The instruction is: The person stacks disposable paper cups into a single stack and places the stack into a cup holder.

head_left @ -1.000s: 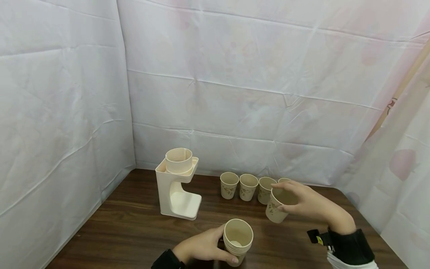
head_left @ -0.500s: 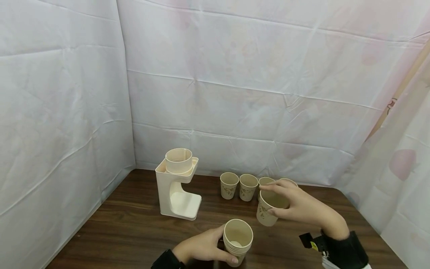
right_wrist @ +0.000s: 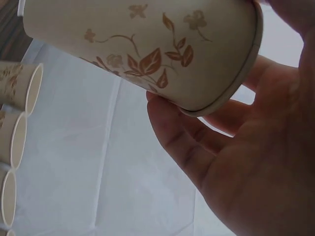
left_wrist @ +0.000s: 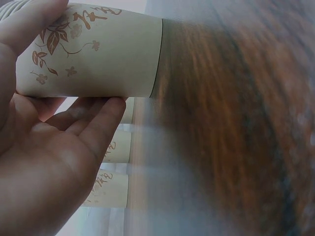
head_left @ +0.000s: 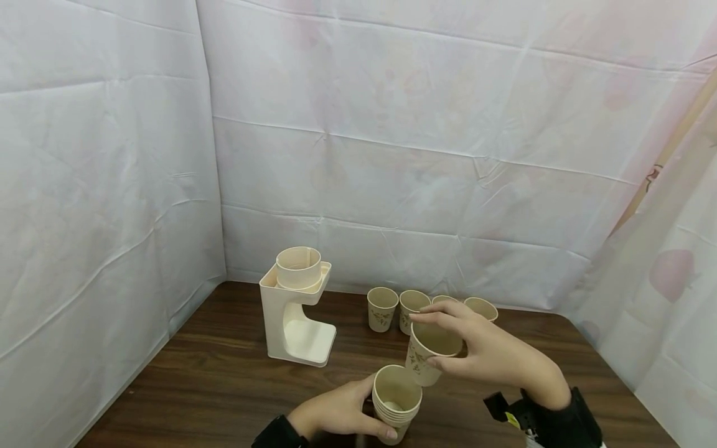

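A cup (head_left: 424, 359) is pinched near its rim by the right hand (head_left: 478, 348), its base just beside the right edge of the mouth of the stack (head_left: 396, 407); contact cannot be told. The stack is gripped upright by the left hand (head_left: 344, 409). The cup is pale, printed with brown leaves and flowers.
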`<state>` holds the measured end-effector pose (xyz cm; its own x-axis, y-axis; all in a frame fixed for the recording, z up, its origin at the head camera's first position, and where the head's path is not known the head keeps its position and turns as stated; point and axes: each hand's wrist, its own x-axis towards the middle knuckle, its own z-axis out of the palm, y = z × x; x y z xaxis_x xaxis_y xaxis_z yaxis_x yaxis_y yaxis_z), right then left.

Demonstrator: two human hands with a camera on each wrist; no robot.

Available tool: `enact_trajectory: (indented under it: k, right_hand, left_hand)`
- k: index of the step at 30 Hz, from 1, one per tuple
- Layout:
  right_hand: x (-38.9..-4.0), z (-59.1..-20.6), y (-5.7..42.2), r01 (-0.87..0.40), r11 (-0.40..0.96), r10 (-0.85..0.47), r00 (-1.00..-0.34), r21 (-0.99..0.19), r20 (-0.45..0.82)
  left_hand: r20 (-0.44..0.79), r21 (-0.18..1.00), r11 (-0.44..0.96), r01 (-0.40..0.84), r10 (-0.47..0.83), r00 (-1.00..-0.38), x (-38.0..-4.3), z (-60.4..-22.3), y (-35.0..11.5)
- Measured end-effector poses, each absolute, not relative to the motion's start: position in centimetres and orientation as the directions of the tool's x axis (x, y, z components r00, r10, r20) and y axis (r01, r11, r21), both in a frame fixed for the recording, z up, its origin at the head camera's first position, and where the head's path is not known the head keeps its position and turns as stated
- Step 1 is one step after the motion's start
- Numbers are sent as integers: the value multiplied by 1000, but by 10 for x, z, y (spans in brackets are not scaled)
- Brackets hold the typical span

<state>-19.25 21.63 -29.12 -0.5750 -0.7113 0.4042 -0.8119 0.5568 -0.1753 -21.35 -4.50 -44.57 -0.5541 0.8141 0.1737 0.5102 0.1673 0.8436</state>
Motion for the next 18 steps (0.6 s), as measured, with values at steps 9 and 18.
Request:
enact_trajectory:
  k: [9, 18]
  right_hand:
    - [-186, -292, 200, -834, 518, -746, -549, -190, 376]
    - [-185, -297, 191, -833, 509, -749, -553, -216, 366]
  left_hand:
    - [158, 840, 183, 510, 817, -555, -214, -445, -45]
    - [152, 848, 174, 500, 824, -546, -214, -445, -44]
